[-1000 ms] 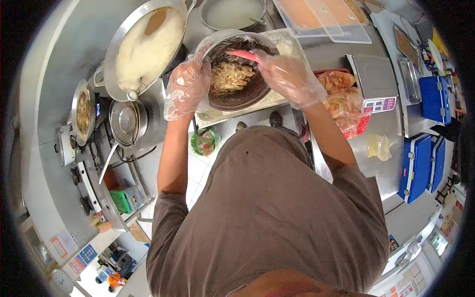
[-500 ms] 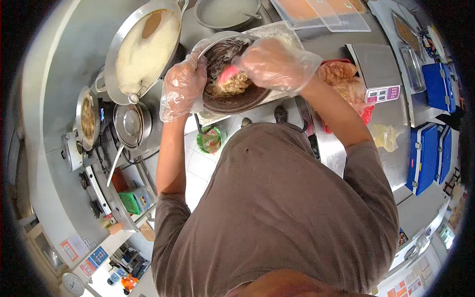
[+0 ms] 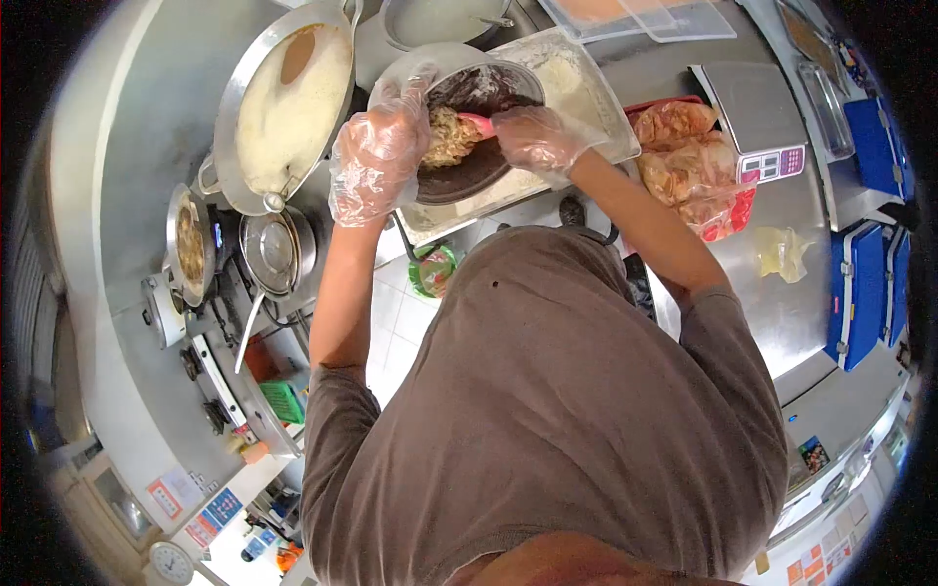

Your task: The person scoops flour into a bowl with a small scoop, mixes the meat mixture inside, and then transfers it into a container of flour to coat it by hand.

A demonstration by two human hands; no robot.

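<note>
Bowl [image 3: 467, 184] over white tray [image 3: 440, 224]; left hand [image 3: 379, 146] has fingers clamped on its edge, right hand [image 3: 537, 139] on pink spatula [image 3: 479, 124]. Loose gloves [image 3: 354, 188] could slip, tipping bowl, spilling lumpy mix [image 3: 447, 139].

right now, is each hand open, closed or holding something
Left hand: closed, holding the bowl at its rim.
Right hand: closed, holding the pink utensil.
</note>
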